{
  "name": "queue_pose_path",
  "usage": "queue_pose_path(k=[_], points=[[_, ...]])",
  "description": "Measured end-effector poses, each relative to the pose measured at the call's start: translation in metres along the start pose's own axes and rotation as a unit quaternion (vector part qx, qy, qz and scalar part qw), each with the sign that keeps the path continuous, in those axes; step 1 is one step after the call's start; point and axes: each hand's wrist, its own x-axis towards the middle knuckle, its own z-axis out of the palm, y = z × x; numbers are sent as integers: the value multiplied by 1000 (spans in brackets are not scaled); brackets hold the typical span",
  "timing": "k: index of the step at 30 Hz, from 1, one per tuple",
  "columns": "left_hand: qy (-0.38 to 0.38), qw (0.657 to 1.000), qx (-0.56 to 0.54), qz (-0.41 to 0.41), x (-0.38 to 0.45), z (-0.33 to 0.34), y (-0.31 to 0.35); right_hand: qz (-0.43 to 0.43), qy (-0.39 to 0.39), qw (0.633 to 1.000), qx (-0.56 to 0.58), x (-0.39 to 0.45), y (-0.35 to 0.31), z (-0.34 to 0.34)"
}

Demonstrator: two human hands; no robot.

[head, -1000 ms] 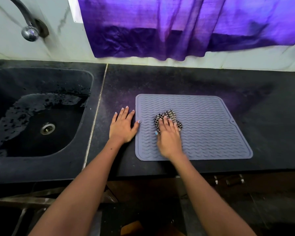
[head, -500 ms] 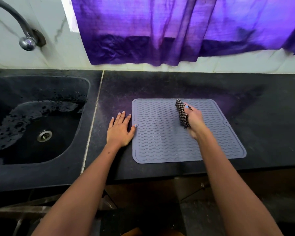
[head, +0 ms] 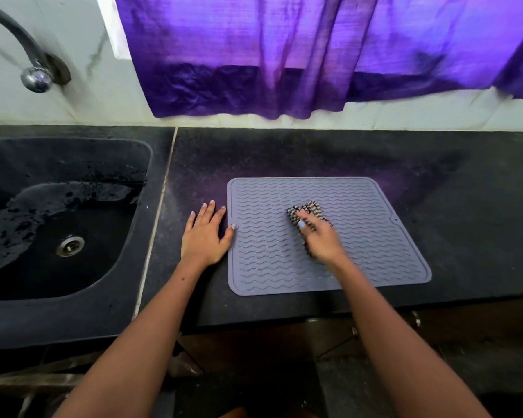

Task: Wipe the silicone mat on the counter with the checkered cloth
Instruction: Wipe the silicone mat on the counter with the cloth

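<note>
Long black counter point(head: 465, 206) along a pale wall, side to side. Big purple curtain point(head: 299, 55) hanging over the wall, bottom edge just above the back of the counter. Deep black sink point(head: 127, 267) on the left, wet inside, with a round metal drain point(head: 70, 245) at the bottom. Curved tap point(head: 27, 61) up on the wall above the sink.

Grey silicone mat point(head: 375, 242) flat on the counter, right of the sink, wavy lines all over the top, front edge near the front of the counter.

Left hand point(head: 204, 236) flat on the counter just beside the mat's left edge, fingers straight and spread, gripping nothing, thumb tip touching the mat's edge.

Right hand point(head: 322, 239) on top of the mat, near the middle, a bit blurry. Fingers curled round the checkered cloth point(head: 307, 210), holding tight and pushing down onto the mat. Cloth bunched up small, black and white squares, poking out past the fingertips toward the back of the mat.
</note>
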Motion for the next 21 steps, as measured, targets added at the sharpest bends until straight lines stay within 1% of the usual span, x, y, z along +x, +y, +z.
queue_pose_path(k=[1, 2, 3, 4, 5, 6, 7, 8, 9, 10, 11, 12, 13, 14, 16, 18, 19, 20, 21], points=[[-2, 1000, -1, 0, 0, -1, 0, 54, -2, 986, 158, 3, -8, -11], [-4, 1000, -2, 0, -1, -1, 1, 90, 17, 949, 303, 7, -15, -23], [-6, 1000, -3, 0, -1, -2, 1, 110, 69, 909, 396, 13, -18, -34], [-7, 1000, -4, -1, -1, -2, 2, 122, 123, 891, 419, 18, -19, -43], [-8, 1000, -4, -3, -1, -3, 2, 122, 171, 906, 368, 19, -20, -50], [-9, 1000, -1, -4, -1, -3, 3, 107, 209, 933, 274, 19, -18, -53], [-11, 1000, 2, -3, -1, -3, 3, 81, 228, 956, 166, 15, -16, -53], [-11, 1000, 3, -3, -1, -2, 3, 56, 219, 971, 71, 12, -12, -50], [-11, 1000, 3, -3, -1, -2, 3, 34, 186, 982, -11, 8, -5, -43], [-11, 1000, 3, -3, -1, -2, 2, 22, 139, 986, -93, 5, 3, -33], [-10, 1000, 3, -3, 0, -2, 2, 13, 95, 979, -181, 2, 12, -22], [-8, 1000, 4, -3, 0, -1, 2, 2, 72, 962, -263, 0, 21, -12], [-7, 1000, 5, -4, 0, -1, 1, -8, 71, 947, -313, -1, 28, -5], [-6, 1000, 7, -5, 0, -1, 1, -16, 78, 941, -329, -1, 31, -3], [-7, 1000, 10, -6, 0, -1, 1, -27, 67, 948, -311, 5, 35, -8], [-9, 1000, 8, -7, 0, -2, 2, -33, 36, 969, -244, 14, 33, -21], [-9, 1000, 6, -9, 0, -2, 3, -20, 25, 986, -163, 19, 30, -29], [-11, 1000, 6, -9, 0, -3, 3, 18, 17, 999, -40, 22, 26, -40], [-13, 1000, 6, -8, -1, -3, 3, 65, 8, 991, 115, 21, 19, -52]])
